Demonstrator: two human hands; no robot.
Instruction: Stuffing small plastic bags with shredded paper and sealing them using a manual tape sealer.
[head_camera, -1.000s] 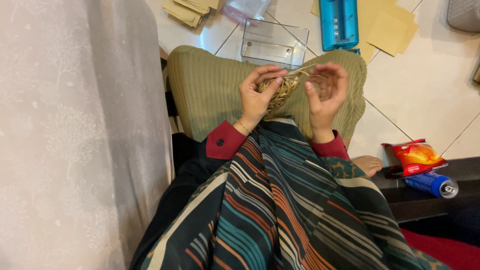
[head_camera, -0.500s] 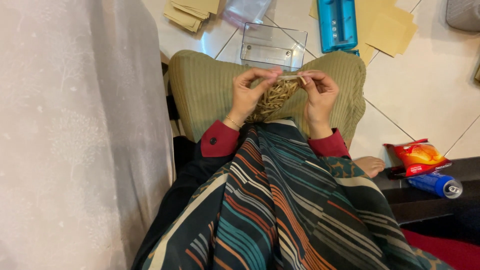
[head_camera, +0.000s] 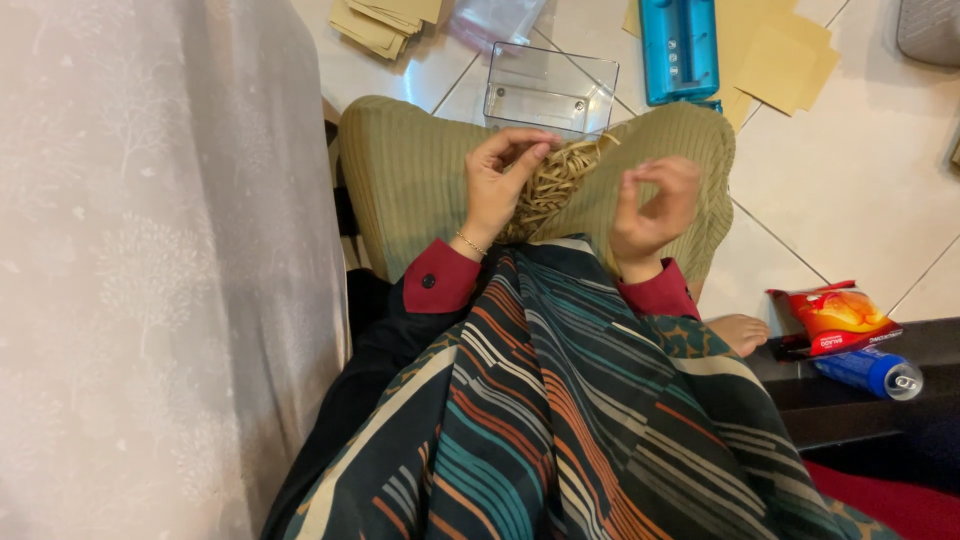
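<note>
My left hand (head_camera: 497, 185) grips a bundle of tan rubber bands (head_camera: 555, 180) over my raised knee in olive ribbed cloth (head_camera: 410, 170). One band sticks out from the top right of the bundle. My right hand (head_camera: 652, 208) hovers just right of the bundle, apart from it. Its thumb and forefinger are pinched together and the other fingers curled. The hand is blurred, and I see nothing between the fingertips. Both wrists show dark red cuffs, and a thin bracelet sits on the left one.
On the tiled floor beyond my knee lie a clear plastic box (head_camera: 550, 85), a blue oblong device (head_camera: 680, 45), tan paper sheets (head_camera: 775, 60) and stacked brown envelopes (head_camera: 375, 20). A red snack packet (head_camera: 835, 315) and a blue can (head_camera: 865, 368) lie right. A pale curtain (head_camera: 150, 270) fills the left.
My right hand let go at the top of the bundle and drew back down and to the right, fingers still pinched. My left hand kept its hold on the bundle.
</note>
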